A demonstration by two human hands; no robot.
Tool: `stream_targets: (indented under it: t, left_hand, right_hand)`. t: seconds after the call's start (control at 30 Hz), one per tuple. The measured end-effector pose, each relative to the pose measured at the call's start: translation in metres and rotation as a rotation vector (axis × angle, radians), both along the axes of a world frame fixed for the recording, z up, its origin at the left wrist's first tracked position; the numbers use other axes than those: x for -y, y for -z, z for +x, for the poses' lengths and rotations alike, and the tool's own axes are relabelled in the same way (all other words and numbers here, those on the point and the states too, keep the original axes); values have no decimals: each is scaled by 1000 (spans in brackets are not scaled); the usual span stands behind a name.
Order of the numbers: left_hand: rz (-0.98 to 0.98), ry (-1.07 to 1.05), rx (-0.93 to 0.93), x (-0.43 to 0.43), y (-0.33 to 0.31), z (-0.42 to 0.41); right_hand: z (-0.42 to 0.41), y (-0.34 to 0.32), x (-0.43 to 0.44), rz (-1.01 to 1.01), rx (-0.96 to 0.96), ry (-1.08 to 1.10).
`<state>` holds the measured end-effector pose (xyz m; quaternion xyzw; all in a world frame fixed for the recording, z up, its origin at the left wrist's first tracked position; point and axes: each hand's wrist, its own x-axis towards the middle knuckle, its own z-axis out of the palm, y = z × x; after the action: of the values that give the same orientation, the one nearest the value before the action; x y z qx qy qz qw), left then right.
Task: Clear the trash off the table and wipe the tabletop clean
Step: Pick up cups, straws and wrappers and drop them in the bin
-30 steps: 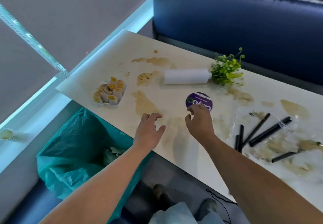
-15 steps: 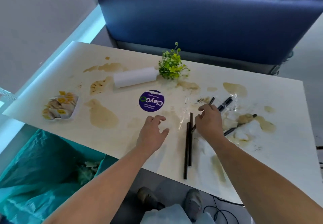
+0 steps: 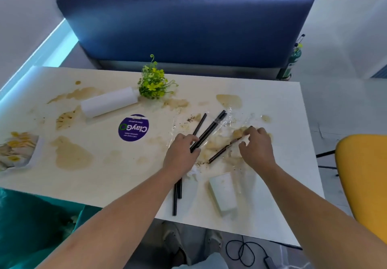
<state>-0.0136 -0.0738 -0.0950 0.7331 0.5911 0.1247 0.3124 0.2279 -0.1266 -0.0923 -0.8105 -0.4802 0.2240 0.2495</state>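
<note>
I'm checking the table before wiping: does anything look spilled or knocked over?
Yes. The white vase lies on its side, its flowers on the table. There are brown spills all over, and black straws lie scattered over crumpled clear wrap.

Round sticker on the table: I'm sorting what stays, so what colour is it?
The round sticker is purple with white lettering; the head view shows it.

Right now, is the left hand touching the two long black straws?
Touching. The head view shows the left hand pinching the lower end of the black straws, which run out from between its thumb and fingers with no gap.
</note>
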Motion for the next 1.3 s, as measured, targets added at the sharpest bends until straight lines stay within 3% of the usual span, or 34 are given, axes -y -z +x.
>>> stream_targets:
  t: [0.4, 0.63, 0.87, 1.3]
  left_hand:
    - [-1, 115, -38, -27, 17, 58]
    - [20, 153, -115, -26, 26, 73]
    - [38, 153, -135, -28, 27, 81]
    - [108, 173, -189, -23, 35, 86]
  right_hand:
    - [18, 29, -14, 7, 55, -91]
    - [14, 36, -14, 130, -9, -46]
    - [10, 35, -13, 79, 45, -175]
    - [7, 45, -10, -26, 43, -122]
